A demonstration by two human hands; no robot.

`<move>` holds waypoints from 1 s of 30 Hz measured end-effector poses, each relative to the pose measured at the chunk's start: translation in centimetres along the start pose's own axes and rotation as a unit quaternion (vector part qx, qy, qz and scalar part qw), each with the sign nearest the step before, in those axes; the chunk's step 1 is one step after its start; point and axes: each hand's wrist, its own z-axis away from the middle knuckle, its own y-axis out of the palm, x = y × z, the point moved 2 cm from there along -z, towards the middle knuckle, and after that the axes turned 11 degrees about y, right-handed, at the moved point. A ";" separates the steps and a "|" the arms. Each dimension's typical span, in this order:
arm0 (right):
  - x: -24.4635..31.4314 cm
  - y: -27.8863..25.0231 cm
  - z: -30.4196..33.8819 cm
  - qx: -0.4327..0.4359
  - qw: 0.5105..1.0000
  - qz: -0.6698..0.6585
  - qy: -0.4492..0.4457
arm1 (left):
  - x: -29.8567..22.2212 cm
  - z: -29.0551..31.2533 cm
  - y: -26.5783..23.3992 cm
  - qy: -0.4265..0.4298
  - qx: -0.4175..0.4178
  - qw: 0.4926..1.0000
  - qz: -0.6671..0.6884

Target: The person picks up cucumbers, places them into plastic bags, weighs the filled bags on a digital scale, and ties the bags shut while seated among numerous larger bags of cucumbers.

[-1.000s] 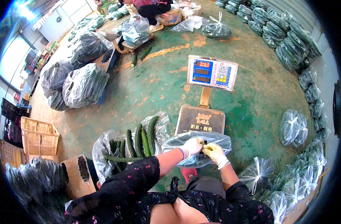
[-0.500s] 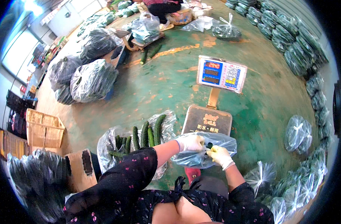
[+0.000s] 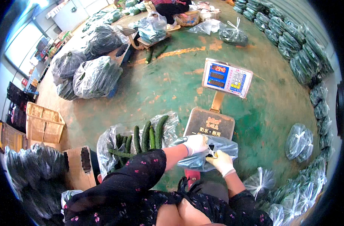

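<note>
A clear plastic bag (image 3: 191, 162) lies across the near end of a bench scale's platform (image 3: 209, 119). My left hand (image 3: 197, 145), in a white glove, is closed on the far side of the bag's gathered film. Opposite it, my right hand (image 3: 221, 162), gloved in white with yellowish fingers, pinches the bag's near edge. Between the hands shows a small dark gap; I cannot make out the bag's contents. Left of the bag, several long green cucumbers (image 3: 145, 135) lie on an opened plastic sheet (image 3: 169, 122), partly behind my left sleeve.
The scale's lit display (image 3: 227, 78) stands on a post beyond the platform. Filled bags (image 3: 96, 77) and a plastic crate (image 3: 45, 122) are at left. Along the right wall run stacked bagged cucumbers (image 3: 288, 41), with a tied bag (image 3: 299, 142) nearer me. A person (image 3: 174, 9) is at the far end.
My left hand has moved slightly right and my right hand slightly left, bringing them closer together. The dark gap between them shows larger. The whole view has shifted a little.
</note>
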 end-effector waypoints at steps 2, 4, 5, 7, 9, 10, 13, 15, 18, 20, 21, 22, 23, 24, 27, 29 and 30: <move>0.2 0.3 -1.2 0.015 0.995 0.100 -0.006 | -1.5 0.0 -1.4 0.015 0.006 1.000 0.017; 1.4 0.1 -0.9 -0.033 0.992 0.090 -0.081 | -0.8 0.1 -1.6 -0.032 -0.002 0.999 0.020; 1.9 0.1 -0.5 -0.066 0.989 0.080 -0.110 | -0.3 0.2 -1.5 -0.056 0.028 0.998 -0.009; 0.7 0.7 0.4 -0.152 0.974 0.076 -0.153 | -0.2 -0.5 -0.5 -0.077 0.044 0.996 -0.019; -0.8 1.0 1.6 -0.185 0.965 0.034 -0.184 | -0.2 -0.5 -0.1 -0.066 0.081 0.994 -0.026; -1.2 0.7 1.6 -0.195 0.959 0.027 -0.203 | -0.6 -0.7 -0.1 -0.075 0.081 0.994 -0.013; -0.6 0.1 1.7 -0.213 0.955 0.022 -0.206 | -0.3 -0.3 -1.1 -0.064 0.074 0.995 0.013; 0.5 -0.5 1.3 -0.208 0.967 0.056 -0.133 | -0.2 -0.1 -1.6 -0.063 0.091 0.994 0.003; 1.6 -0.8 0.1 -0.168 0.970 0.100 -0.148 | -1.6 -0.1 -2.8 -0.002 0.138 0.989 -0.058; 1.9 -1.0 -0.7 -0.158 0.967 0.126 -0.156 | -1.6 -0.2 -2.8 0.039 0.143 0.987 -0.056; 1.8 -1.2 -1.0 -0.160 0.960 0.154 -0.170 | -1.9 -0.5 -2.7 0.080 0.152 0.984 -0.049; 1.6 -1.3 -1.0 -0.161 0.953 0.181 -0.184 | -2.1 -1.0 -2.7 0.082 0.151 0.984 -0.047; 1.3 -1.4 -0.9 -0.161 0.953 0.184 -0.182 | -1.9 -1.4 -2.5 -0.013 0.216 0.968 0.128; 1.6 -1.7 -0.8 -0.161 0.949 0.194 -0.191 | -1.7 -1.7 -2.8 -0.108 0.269 0.911 0.291; 1.8 -1.6 -0.2 -0.180 0.939 0.173 -0.235 | -0.5 -1.0 -0.6 -0.253 0.127 0.865 0.414; 0.6 -0.9 -0.1 -0.198 0.939 0.160 -0.230 | -0.5 -1.6 1.0 -0.269 0.094 0.846 0.450; 0.3 -0.4 0.1 -0.195 0.938 0.163 -0.236 | 0.6 -1.6 2.4 -0.314 0.085 0.815 0.479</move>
